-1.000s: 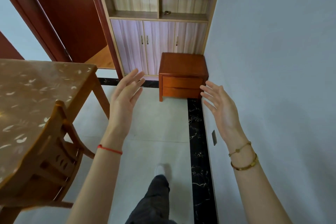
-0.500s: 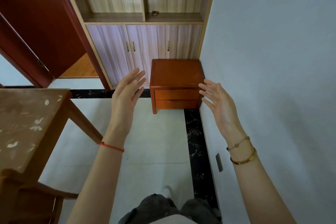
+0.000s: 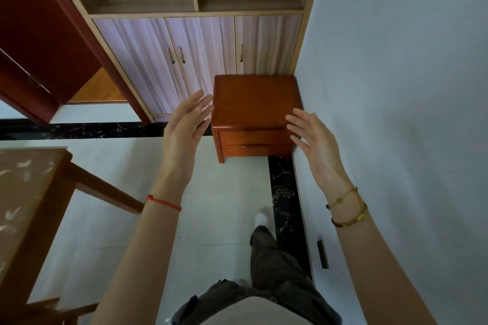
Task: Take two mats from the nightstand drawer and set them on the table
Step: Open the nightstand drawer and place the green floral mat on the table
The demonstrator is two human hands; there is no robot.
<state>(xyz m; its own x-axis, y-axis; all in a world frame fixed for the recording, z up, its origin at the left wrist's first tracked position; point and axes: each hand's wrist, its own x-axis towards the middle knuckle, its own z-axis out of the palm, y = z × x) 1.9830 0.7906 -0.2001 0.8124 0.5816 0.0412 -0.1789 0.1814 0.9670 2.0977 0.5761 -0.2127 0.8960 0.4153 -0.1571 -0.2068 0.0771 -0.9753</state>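
A reddish wooden nightstand stands on the floor in the corner against the grey wall. Its two drawers are closed, so no mats show. My left hand is raised in the air with straight fingers, just left of the nightstand, holding nothing. My right hand is raised the same way in front of the nightstand's right edge, fingers spread and empty. The brown patterned table is at the lower left.
A tall cabinet with three pale doors stands behind the nightstand. A dark red door hangs open at the left. The grey wall runs along the right. A chair's wooden part sits under the table. My leg steps forward.
I have walked closer to the nightstand; it looks larger and nearer. The table has slid to the left edge of view. Both hands stay raised and empty.
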